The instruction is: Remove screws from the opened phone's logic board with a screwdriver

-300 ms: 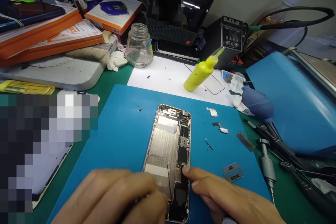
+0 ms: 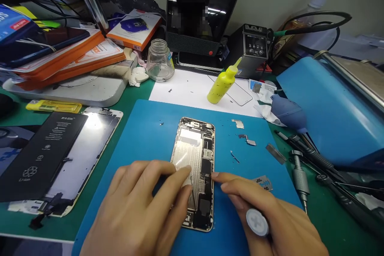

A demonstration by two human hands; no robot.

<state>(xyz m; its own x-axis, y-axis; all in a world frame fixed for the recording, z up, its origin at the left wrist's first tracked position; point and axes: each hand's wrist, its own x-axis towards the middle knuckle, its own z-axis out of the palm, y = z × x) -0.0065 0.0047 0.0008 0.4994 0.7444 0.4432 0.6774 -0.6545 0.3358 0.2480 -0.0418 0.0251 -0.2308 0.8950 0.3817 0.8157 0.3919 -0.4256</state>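
An opened phone housing (image 2: 196, 156) lies on the blue mat, with its circuit board along the right side. A thin black cable (image 2: 193, 198) runs over its lower half. My left hand (image 2: 141, 204) reaches over the housing's lower left, thumb and index tips beside the cable with a small gap between them. Nothing shows in that gap except a pale patch. My right hand (image 2: 270, 212) rests at the right; its index fingertip touches the housing's right edge. A screwdriver, seen by its grey cap with a cross (image 2: 257, 222), is tucked in my right hand; its shaft is hidden.
A battery (image 2: 45, 156) lies over a phone screen (image 2: 90, 148) at the left. Small metal parts (image 2: 238, 124) and a razor blade (image 2: 265, 183) are on the blue mat (image 2: 141, 136). A yellow bottle (image 2: 221, 87) stands behind; another screwdriver (image 2: 299, 178) lies right.
The view has shifted, showing more of the left side. My left hand has moved up the housing, its fingers spreading from a closed shape. The screwdriver's cap shows more fully in my right hand.
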